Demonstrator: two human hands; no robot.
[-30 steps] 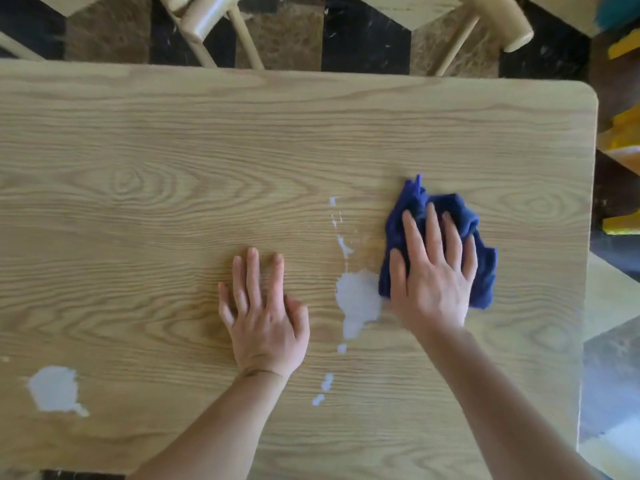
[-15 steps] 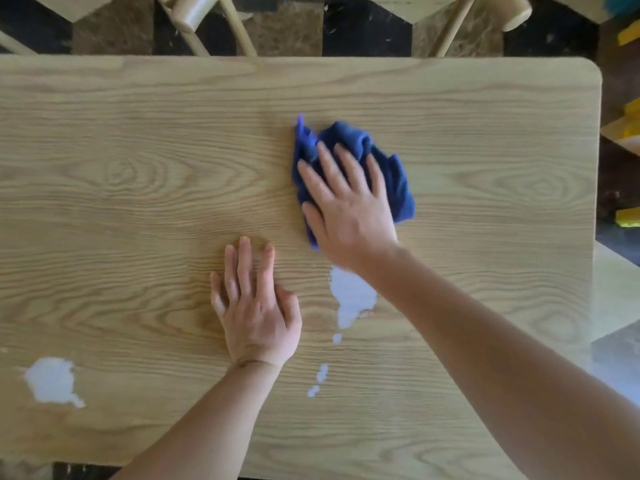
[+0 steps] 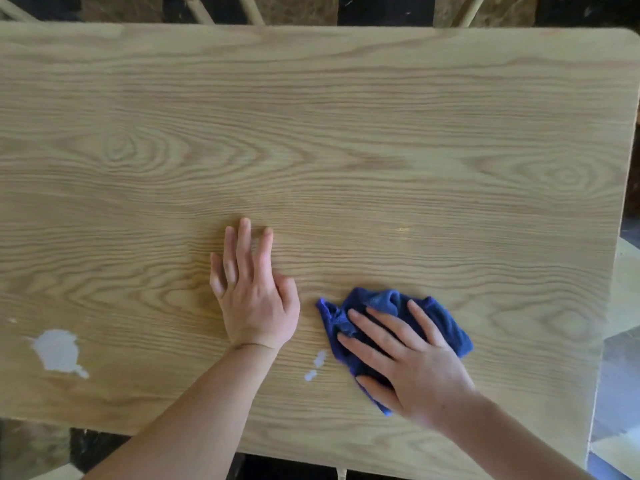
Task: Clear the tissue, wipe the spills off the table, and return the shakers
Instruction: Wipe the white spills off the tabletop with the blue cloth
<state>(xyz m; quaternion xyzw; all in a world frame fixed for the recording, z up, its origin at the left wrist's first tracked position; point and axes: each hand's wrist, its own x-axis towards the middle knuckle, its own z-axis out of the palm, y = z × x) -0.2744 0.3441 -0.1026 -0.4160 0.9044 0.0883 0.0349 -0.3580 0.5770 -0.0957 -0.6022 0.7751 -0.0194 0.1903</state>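
A crumpled blue cloth (image 3: pixel 446 318) lies on the light wooden table (image 3: pixel 346 133) near its front edge, right of centre. My right hand (image 3: pixel 408 362) presses flat on the cloth with fingers spread. My left hand (image 3: pixel 254 292) rests flat and empty on the bare wood just left of the cloth. Two small white spill drops (image 3: pixel 317 365) lie between my hands, touching neither. A larger white spill patch (image 3: pixel 59 351) sits near the front left edge. No tissue or shakers are in view.
Pale wooden chair legs (image 3: pixel 249 8) stand behind the table's far edge over a dark patterned floor. The table's rounded right edge (image 3: pixel 620 202) drops off to the floor on the right.
My right hand has dragged the cloth from the table's middle back toward me and to the right, over the large central spill, which no longer shows. My left hand has stayed put.
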